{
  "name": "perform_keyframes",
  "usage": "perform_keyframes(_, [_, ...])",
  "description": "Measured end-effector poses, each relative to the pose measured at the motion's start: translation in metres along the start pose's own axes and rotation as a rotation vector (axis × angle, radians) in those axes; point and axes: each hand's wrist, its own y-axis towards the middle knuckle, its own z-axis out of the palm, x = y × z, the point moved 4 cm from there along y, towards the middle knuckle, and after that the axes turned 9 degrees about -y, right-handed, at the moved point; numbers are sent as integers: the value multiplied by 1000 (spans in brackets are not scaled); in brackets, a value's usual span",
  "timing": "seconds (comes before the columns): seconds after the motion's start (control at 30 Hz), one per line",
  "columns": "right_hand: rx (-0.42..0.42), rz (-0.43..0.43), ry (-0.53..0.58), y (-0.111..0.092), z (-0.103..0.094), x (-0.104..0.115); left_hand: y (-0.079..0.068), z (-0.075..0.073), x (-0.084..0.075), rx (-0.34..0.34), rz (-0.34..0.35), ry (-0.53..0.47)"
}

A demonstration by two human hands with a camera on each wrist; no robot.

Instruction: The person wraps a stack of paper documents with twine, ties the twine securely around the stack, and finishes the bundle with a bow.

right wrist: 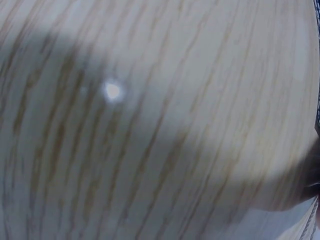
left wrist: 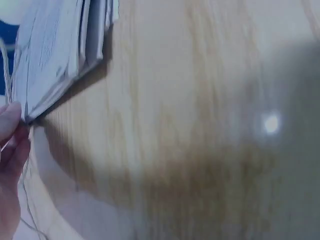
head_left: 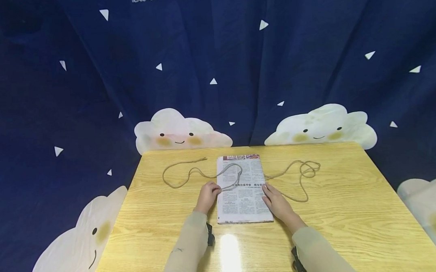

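Note:
A flat stack of folded newspapers (head_left: 243, 206) lies on the table, with a thin tan rope (head_left: 181, 186) looping over its top from the left. My left hand (head_left: 207, 196) pinches the left edge of the stack beside the rope. In the left wrist view, the thumb (left wrist: 10, 119) is on top at the edge of the newspapers (left wrist: 50, 50), with fingers below. My right hand (head_left: 279, 202) rests along the opposite edge, its fingers extended onto the paper. More rope emerges at the right side of the stack; its middle part is hidden.
The wooden table (head_left: 353, 223) extends around the stack. A tangled loop of rope (head_left: 309, 170) lies to the right, and a loose rope end (head_left: 205, 158) lies at the back left. Behind the table hangs a dark blue curtain (head_left: 206, 43) with white clouds.

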Motion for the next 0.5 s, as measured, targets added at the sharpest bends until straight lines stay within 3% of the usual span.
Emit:
perform_keyframes(0.33, [-12, -5, -8, 0, 0, 1, -5, 13, -6, -115, -25, 183])
perform_keyframes(0.5, [-6, -6, -14, -1, 0, 0, -14, 18, -8, -86, 18, 237])
